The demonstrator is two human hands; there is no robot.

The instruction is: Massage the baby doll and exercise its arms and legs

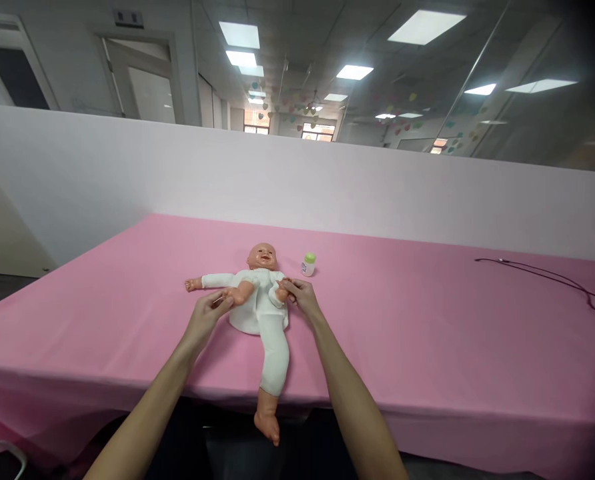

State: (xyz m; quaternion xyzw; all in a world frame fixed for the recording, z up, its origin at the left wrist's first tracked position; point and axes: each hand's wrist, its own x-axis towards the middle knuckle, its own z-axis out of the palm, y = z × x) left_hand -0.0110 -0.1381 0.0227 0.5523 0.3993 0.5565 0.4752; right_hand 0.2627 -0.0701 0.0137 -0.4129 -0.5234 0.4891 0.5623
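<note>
A baby doll (273,337) with a white cloth body lies face up near the table's front edge, its head away from me. One leg hangs past the edge. The other leg is folded up over the body, and my left hand (211,312) pinches its bare foot (232,295). My right hand (301,293) grips the doll's small hand (282,291) on the right side of the chest. The doll's other arm (217,281) stretches out to the left. Behind my right hand stands a small bottle (308,265) with a green cap.
A pink cloth (417,333) covers the table. Thin black cables (547,271) lie at the far right. A white partition (327,187) rises along the back, with glass above it. A curved white bar (2,445) shows at the lower left.
</note>
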